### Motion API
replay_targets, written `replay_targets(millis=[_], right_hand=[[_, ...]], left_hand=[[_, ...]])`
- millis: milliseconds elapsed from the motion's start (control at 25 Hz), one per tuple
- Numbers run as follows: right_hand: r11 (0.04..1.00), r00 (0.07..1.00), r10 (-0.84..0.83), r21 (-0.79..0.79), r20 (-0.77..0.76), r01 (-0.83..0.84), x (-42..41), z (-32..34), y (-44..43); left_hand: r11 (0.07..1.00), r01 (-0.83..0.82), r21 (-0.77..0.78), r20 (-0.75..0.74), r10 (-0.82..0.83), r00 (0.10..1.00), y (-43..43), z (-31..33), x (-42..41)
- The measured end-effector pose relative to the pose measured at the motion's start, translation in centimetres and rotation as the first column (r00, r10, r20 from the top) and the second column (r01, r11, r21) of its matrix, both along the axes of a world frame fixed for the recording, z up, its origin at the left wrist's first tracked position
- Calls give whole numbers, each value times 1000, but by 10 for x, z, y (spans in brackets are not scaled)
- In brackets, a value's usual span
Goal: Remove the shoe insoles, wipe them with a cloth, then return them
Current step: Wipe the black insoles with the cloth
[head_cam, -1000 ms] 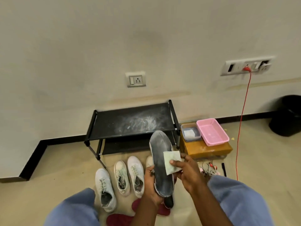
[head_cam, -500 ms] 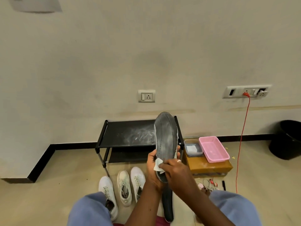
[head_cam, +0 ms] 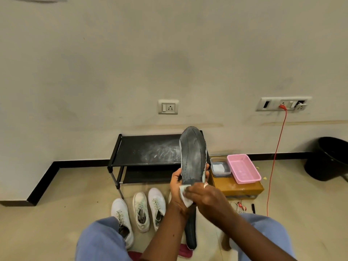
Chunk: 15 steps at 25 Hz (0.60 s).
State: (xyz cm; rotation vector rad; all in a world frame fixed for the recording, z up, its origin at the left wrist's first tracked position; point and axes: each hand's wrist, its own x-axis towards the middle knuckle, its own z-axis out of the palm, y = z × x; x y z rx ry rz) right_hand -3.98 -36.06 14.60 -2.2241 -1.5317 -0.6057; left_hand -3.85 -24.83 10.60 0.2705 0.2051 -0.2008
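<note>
down in front of the black shoe rack (head_cam: pixel 150 153), nearest the seated person, two knees in blue trousers (head_cam: pixel 99 240) frame the view, and a maroon insole (head_cam: pixel 185 251) lies on the floor between them. just above it the left hand (head_cam: pixel 178 187) holds a grey insole (head_cam: pixel 193 157) upright, toe end up, so that it stands before the rack's right end; the thumb sits on one edge and the fingertips curl round the other. the right hand (head_cam: pixel 209 198), with a ring on one finger, has its fingers bent over a small white cloth (head_cam: pixel 185 196), pinching it against the lower part of that insole. a dark strip hangs below the wrists; i cannot tell whether it is the heel of the same insole. three white shoes (head_cam: pixel 141 210) stand side by side on the floor between the left knee and the rack, laces up. the rack's top shelf is smeared with white dust. touching the rack's right side is a brown box (head_cam: pixel 243 189) bearing a clear tub (head_cam: pixel 220 168) with something white inside and, beside it, a pink tray (head_cam: pixel 243 170). further right of the rack a red cable (head_cam: pixel 273 166) climbs to a switch panel (head_cam: pixel 282 103), and a black bin (head_cam: pixel 331 159) stands by the wall. above the rack is a wall socket (head_cam: pixel 168 107).
</note>
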Motion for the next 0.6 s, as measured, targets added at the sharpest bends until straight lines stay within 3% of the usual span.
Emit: replay_targets(millis=[200,480,600], right_hand=[[986,984,-159,34,-74,162,17,14,18],[987,994,46,158,-98,-31,0,-3,7],[986,996,74,155,-41,-67,6,-2,7]], left_hand=[[997,-78,-8,-79,77,994,2,5,6],[999,28,-24,10,-28,1000,11,16,14],[1000,1,-18,-58,-2,998,5,9,12]])
